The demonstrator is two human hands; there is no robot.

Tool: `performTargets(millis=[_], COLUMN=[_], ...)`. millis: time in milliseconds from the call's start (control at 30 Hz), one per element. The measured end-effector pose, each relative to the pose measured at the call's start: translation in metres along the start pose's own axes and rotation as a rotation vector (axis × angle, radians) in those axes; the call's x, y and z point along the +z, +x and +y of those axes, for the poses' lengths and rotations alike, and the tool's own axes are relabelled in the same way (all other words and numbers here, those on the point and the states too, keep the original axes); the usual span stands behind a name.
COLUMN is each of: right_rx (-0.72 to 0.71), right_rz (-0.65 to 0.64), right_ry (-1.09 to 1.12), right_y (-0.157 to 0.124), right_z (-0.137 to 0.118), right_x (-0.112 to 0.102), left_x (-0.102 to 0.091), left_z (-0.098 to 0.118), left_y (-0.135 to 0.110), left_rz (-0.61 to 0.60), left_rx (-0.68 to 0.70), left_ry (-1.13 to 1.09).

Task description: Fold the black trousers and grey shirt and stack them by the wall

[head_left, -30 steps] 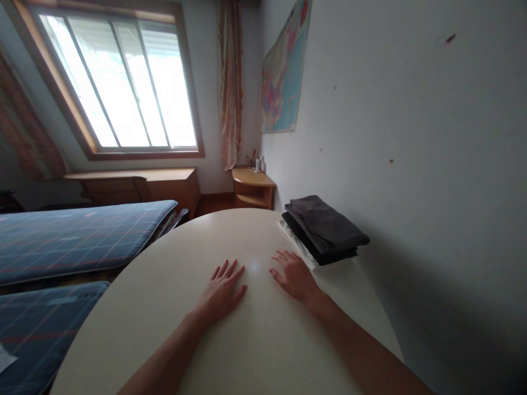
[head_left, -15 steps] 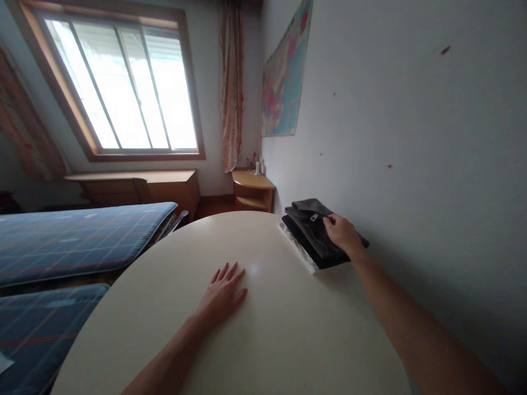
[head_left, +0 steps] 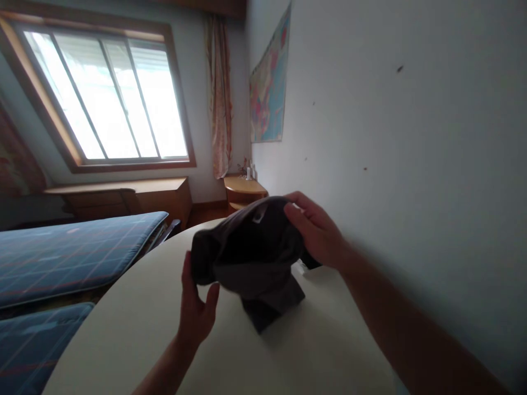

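Note:
A dark grey cloth garment (head_left: pixel 255 274) is held up above the round white table, its wide opening facing me. A small pale label shows inside its far edge, and one part hangs down toward the tabletop. My right hand (head_left: pixel 319 230) pinches the right edge of the opening between thumb and fingers. At the left end, my left hand (head_left: pixel 197 307) has its fingers around the outer side and its thumb below. Behind the garment, partly hidden, a black cloth item (head_left: pixel 310 260) lies over clear plastic wrapping (head_left: pixel 300 267).
The round white table (head_left: pixel 140 312) stands close to the wall (head_left: pixel 370 120) on the right. Beds with blue plaid mattresses (head_left: pixel 74 249) are on the left. A wooden corner shelf (head_left: pixel 245 185) and a low wooden desk (head_left: pixel 160 189) stand at the back.
My right hand has lifted the grey garment off the pile and brought it left and nearer. My left hand has risen from flat on the table to the garment's left end. The view has shifted slightly.

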State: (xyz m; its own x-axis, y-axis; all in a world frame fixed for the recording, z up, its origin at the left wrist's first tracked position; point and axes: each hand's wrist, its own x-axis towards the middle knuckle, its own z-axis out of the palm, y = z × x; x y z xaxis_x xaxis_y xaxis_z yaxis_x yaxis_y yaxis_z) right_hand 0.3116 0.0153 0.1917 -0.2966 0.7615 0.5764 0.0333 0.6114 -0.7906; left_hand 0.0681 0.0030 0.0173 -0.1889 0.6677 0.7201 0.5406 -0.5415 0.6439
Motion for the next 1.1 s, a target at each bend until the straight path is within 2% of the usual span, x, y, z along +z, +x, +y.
performTargets(millis=[100, 167, 267, 333, 400, 433, 467, 567, 633, 667, 767, 867, 1000, 1100], right_rx=[0.055, 0.088, 0.122, 0.164, 0.210, 0.227, 0.238, 0.265, 0.362, 0.419, 0.503, 0.480, 0.303, 0.192], right_rz=[-0.133, -0.188, -0.198, -0.314, -0.435, -0.423, -0.335, 0.184, 0.412, 0.460, 0.482, 0.495, 0.517, 0.382], right_ry=[-0.160, -0.370, -0.511, -0.443, -0.371, -0.392, -0.462, -0.922, -1.168, -1.234, -1.270, -1.196, -0.951, -0.615], right_y=[-0.008, -0.011, -0.016, -0.019, -0.021, -0.021, -0.022, -0.028, -0.036, -0.040, -0.052, -0.057, -0.057, -0.062], right_z=[0.009, 0.026, 0.058, 0.077, 0.096, 0.106, 0.116, 0.148, 0.168, 0.177, 0.193, 0.191, 0.163, 0.134], right_x=[0.019, 0.028, 0.037, 0.038, 0.030, 0.022, 0.013, -0.022, -0.043, -0.051, -0.066, -0.068, -0.053, -0.020], left_x=[-0.021, -0.026, -0.019, -0.009, -0.001, 0.001, 0.002, 0.001, -0.001, -0.003, -0.006, -0.011, -0.018, -0.023], left_z=[0.020, 0.025, 0.024, 0.022, 0.018, 0.017, 0.014, 0.007, 0.003, 0.001, 0.001, 0.004, 0.007, 0.009], left_y=[0.005, 0.006, 0.003, 0.000, -0.002, -0.001, 0.000, 0.006, 0.009, 0.010, 0.012, 0.015, 0.020, 0.019], left_rz=[-0.016, -0.096, -0.322, -0.474, -0.562, -0.565, -0.543, -0.415, -0.371, -0.361, -0.314, -0.236, -0.186, -0.227], left_rx=[-0.097, -0.150, -0.143, -0.167, -0.231, -0.266, -0.304, -0.460, -0.620, -0.710, -0.918, -0.953, -0.814, -0.571], left_ry=[-0.107, -0.132, -0.056, 0.042, 0.089, 0.079, 0.046, -0.165, -0.329, -0.400, -0.556, -0.686, -0.700, -0.620])
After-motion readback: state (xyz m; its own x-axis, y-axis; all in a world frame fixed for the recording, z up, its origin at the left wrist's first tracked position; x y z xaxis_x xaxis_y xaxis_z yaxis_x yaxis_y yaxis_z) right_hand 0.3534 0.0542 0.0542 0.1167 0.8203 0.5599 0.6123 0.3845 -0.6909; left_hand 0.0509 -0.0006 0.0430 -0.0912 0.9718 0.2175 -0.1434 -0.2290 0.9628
